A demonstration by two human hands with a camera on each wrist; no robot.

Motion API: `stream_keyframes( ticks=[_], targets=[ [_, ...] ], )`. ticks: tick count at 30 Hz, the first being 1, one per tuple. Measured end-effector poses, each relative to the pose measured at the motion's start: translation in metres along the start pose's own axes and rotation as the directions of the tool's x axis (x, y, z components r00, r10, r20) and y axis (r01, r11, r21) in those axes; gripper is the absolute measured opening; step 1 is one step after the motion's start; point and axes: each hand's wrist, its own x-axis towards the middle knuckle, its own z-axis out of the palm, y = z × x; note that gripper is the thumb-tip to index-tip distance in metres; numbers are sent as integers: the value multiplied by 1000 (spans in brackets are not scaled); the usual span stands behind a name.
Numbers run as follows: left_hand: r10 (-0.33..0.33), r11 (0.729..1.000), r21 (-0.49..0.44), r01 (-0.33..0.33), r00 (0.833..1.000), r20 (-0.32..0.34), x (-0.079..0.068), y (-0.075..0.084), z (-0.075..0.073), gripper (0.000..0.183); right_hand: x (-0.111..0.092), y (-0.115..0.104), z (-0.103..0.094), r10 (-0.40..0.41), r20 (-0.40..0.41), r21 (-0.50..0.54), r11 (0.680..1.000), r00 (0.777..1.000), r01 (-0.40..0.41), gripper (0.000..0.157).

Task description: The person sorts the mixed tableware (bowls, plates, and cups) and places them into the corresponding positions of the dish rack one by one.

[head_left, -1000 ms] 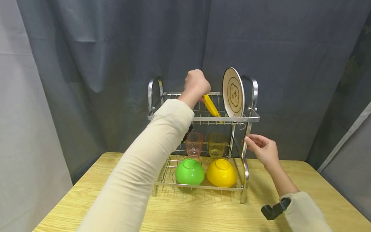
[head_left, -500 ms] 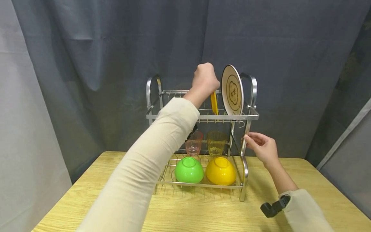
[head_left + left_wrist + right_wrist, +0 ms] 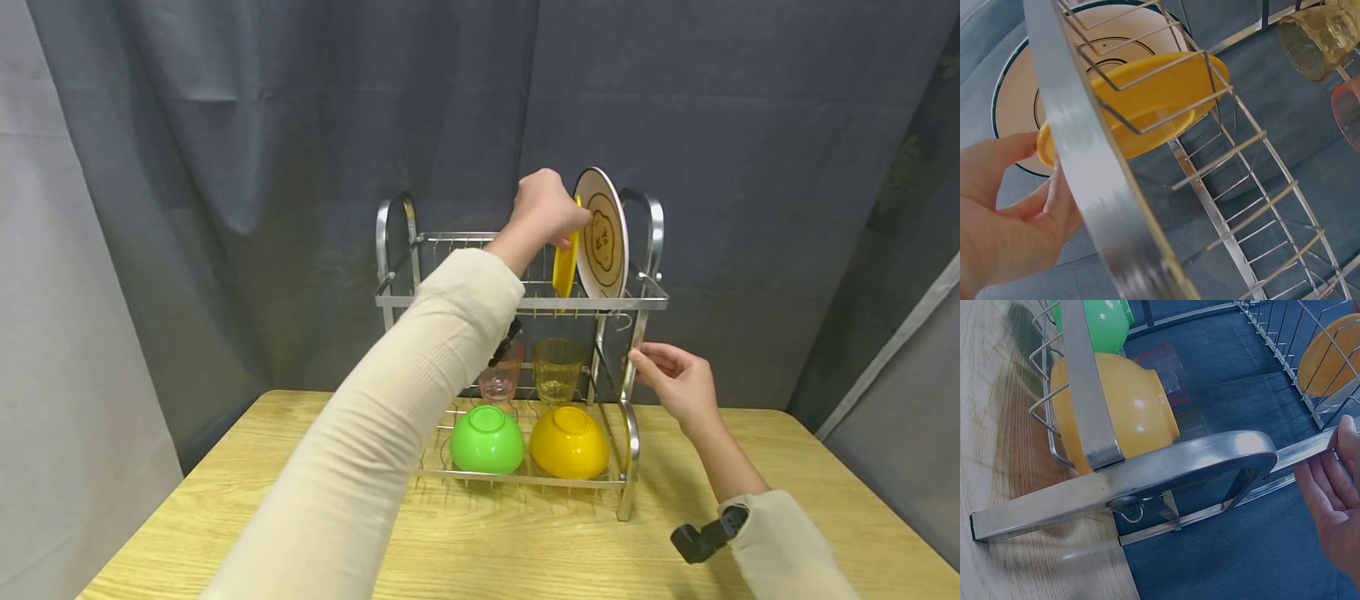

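Observation:
My left hand (image 3: 546,207) pinches a small yellow plate (image 3: 566,265) by its upper edge. The plate stands on edge in the top tier of a metal dish rack (image 3: 465,303). Just to its right, a larger cream plate (image 3: 602,233) with a dark rim and a brown pattern also stands on edge. From the left wrist view, the thumb and fingers are at the end of the yellow plate (image 3: 1147,94), behind the rack's front bar. My right hand (image 3: 684,385) grips the rack's right post (image 3: 1304,452) between thumb and fingers.
On the lower tier, a green bowl (image 3: 487,442) and a yellow bowl (image 3: 570,444) lie upside down. Behind them are a pink glass (image 3: 501,375), partly hidden by the left wrist camera, and a yellow glass (image 3: 558,371). A wooden table (image 3: 480,550) carries the rack; dark curtains hang behind.
My left hand has moved right with the yellow plate, which has gone from tilted to nearly upright beside the cream plate. The right hand stays on the post.

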Motion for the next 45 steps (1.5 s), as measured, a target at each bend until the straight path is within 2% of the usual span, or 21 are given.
stream_keyframes(
  ticks=[3,6,10,16,19,22,27,32,38,45],
  targets=[
    [-26,998,-49,28,999,29,-2,0,0,28,0,0,0,2,2,6,1000,1000,-2,9],
    [-46,997,-55,49,997,58,-3,1,-1,32,-1,-1,1,4,2,-6,1000,1000,-4,10],
    [-59,997,-45,63,995,87,-4,1,-2,34,-1,-2,1,10,1,-18,1000,1000,-10,19],
    [-87,984,-142,107,986,142,-1,-1,0,40,-2,-1,1,16,-8,-59,998,1000,-16,36],
    [-102,977,-173,128,983,154,0,-3,1,45,-2,0,1,6,-9,-61,998,1000,-7,35],
    [-105,973,-191,132,984,147,1,-5,1,48,-1,1,3,-1,-2,-56,998,1000,1,38],
    [-64,986,-147,76,994,85,-4,-5,4,47,-1,1,4,9,4,-73,997,1000,-9,46],
    [-36,994,-98,39,999,39,-9,-3,9,44,-2,2,5,21,12,-75,997,1000,-20,47],
    [-45,995,-85,48,998,45,-10,-3,9,45,-2,3,6,15,11,-67,998,1000,-15,46],
    [-36,997,-68,40,997,66,-11,-5,2,47,0,3,5,12,11,-79,997,1000,-11,45]
  ],
)
